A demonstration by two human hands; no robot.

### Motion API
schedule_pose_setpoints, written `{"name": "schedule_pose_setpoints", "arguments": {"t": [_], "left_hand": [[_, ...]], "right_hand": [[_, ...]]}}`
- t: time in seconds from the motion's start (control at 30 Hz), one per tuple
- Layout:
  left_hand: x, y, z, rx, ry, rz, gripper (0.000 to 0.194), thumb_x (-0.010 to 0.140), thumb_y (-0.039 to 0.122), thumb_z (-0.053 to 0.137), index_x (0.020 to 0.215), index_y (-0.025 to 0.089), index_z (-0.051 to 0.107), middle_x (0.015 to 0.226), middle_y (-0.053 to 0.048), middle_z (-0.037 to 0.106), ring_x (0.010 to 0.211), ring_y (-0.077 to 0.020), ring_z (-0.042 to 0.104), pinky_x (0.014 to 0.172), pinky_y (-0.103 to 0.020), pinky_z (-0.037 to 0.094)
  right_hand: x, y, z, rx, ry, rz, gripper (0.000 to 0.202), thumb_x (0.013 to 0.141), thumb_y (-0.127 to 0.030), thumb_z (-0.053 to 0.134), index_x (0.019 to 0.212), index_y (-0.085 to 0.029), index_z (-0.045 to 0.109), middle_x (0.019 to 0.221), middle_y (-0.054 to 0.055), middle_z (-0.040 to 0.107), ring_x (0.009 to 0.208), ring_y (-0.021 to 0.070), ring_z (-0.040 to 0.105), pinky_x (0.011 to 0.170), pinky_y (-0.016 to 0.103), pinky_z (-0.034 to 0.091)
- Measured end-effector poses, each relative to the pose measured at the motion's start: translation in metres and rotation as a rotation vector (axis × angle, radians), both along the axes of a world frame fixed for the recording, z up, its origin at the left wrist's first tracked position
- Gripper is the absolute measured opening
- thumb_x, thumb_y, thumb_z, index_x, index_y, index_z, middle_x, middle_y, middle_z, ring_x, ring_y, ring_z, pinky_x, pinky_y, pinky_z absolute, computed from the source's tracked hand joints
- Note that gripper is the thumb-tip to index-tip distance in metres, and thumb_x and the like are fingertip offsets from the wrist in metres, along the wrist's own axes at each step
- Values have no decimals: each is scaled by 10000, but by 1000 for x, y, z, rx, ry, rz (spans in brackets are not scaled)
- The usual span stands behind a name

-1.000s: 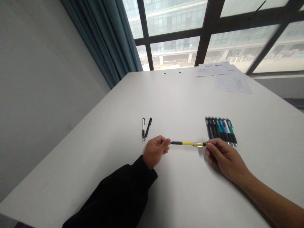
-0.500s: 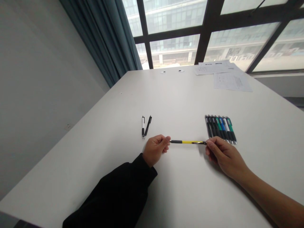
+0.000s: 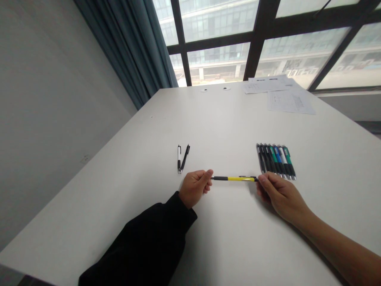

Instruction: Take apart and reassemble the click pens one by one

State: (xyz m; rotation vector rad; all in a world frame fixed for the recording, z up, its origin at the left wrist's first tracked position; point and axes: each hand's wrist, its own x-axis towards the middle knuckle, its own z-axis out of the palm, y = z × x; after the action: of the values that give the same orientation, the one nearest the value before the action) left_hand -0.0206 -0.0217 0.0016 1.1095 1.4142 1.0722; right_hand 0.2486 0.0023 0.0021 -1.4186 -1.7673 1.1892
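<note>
A yellow pen [image 3: 238, 178] with a dark grip is held level between my two hands, over the white table. My left hand [image 3: 195, 187] pinches its tip end. At the clip end, my right hand [image 3: 281, 194] has thumb and fingers closed on the pen. The clip shows along the pen's upper side. Just beyond my left hand lie a white pen [image 3: 179, 159] and a black pen [image 3: 185, 158], their lower ends close together. A row of several pens [image 3: 275, 161] in black, green, blue and white lies side by side beyond my right hand, which is near its lower ends.
The white table [image 3: 214, 127] reaches back to the window [image 3: 220, 63]. Printed papers [image 3: 290, 101] lie at its far right. Two small round fittings sit near the back edge. A blue curtain [image 3: 131, 47] hangs at the left, beside a grey wall.
The yellow pen has turned about its long axis: its clip has gone from the side facing me to the upper edge. Both hands keep their hold in nearly the same place.
</note>
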Motion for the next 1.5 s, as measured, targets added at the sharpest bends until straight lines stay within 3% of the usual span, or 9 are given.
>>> {"name": "schedule_pose_setpoints", "arguments": {"t": [0.4, 0.6, 0.8, 0.93, 1.07, 1.17, 1.3, 1.4, 1.5], "left_hand": [[1, 0, 2, 14, 33, -22, 671, 811, 766, 546, 543, 151, 548, 455, 9, 521, 404, -74, 447, 437, -210, 351], [1, 1, -1, 44, -16, -78, 577, 856, 672, 582, 665, 129, 623, 552, -16, 613, 441, -68, 478, 442, -198, 357], [1, 4, 4, 26, -172, -48, 461, 779, 580, 723, 861, 136, 632, 634, -29, 690, 477, -97, 568, 428, -197, 373], [1, -2, 8, -77, -225, -279, 487, 732, 533, 800, 931, 103, 687, 674, -56, 715, 528, -104, 609, 489, -212, 419], [13, -16, 7, -324, -429, -602, 725, 615, 435, 916, 1207, 126, 633, 751, -50, 738, 622, -145, 669, 597, -262, 488], [26, -22, 3, -367, -528, -715, 625, 646, 399, 911, 1138, 115, 648, 813, -76, 746, 643, -112, 649, 636, -249, 478], [32, -19, 2, -262, -567, -532, 463, 650, 360, 911, 908, 138, 596, 880, -96, 750, 734, -143, 684, 698, -273, 499], [31, -15, 6, -91, -458, -315, 398, 663, 309, 898, 814, 146, 568, 873, -67, 733, 766, -146, 675, 745, -291, 498], [30, -16, 10, 18, -289, -249, 333, 670, 291, 882, 777, 136, 607, 797, -34, 693, 702, -118, 615, 687, -260, 462]], "right_hand": [[-1, 2, -1, 28, -39, 18, 539, 998, -593, 400, 654, -210, 560, 537, -18, 542, 494, 130, 467, 497, 272, 357], [4, 2, -5, 47, -68, 32, 503, 1013, -574, 389, 691, -216, 538, 545, -24, 549, 497, 130, 468, 503, 270, 359], [2, 1, -2, 53, -22, 66, 474, 1020, -542, 404, 703, -214, 532, 563, -27, 532, 517, 128, 476, 520, 267, 369], [1, -1, -2, 4, 48, 9, 449, 1018, -557, 398, 750, -220, 529, 579, -27, 539, 494, 126, 464, 470, 258, 354], [2, -1, -7, 44, 58, 42, 388, 1023, -526, 415, 823, -223, 553, 618, -24, 554, 520, 127, 485, 495, 255, 382], [2, 0, -9, 90, 89, 96, 312, 1026, -490, 423, 1016, -226, 590, 706, -11, 596, 558, 135, 520, 529, 263, 422], [0, -7, -6, 162, 60, 227, 282, 1014, -436, 457, 1181, -230, 554, 758, -6, 633, 594, 141, 541, 592, 278, 445], [-7, -18, -1, 118, 42, 378, 244, 985, -430, 527, 1101, -221, 573, 711, -16, 613, 592, 139, 527, 559, 264, 405], [-16, -27, 3, 31, 65, 401, 238, 999, -435, 515, 1007, -215, 604, 684, -15, 603, 611, 139, 541, 580, 262, 408]]}}
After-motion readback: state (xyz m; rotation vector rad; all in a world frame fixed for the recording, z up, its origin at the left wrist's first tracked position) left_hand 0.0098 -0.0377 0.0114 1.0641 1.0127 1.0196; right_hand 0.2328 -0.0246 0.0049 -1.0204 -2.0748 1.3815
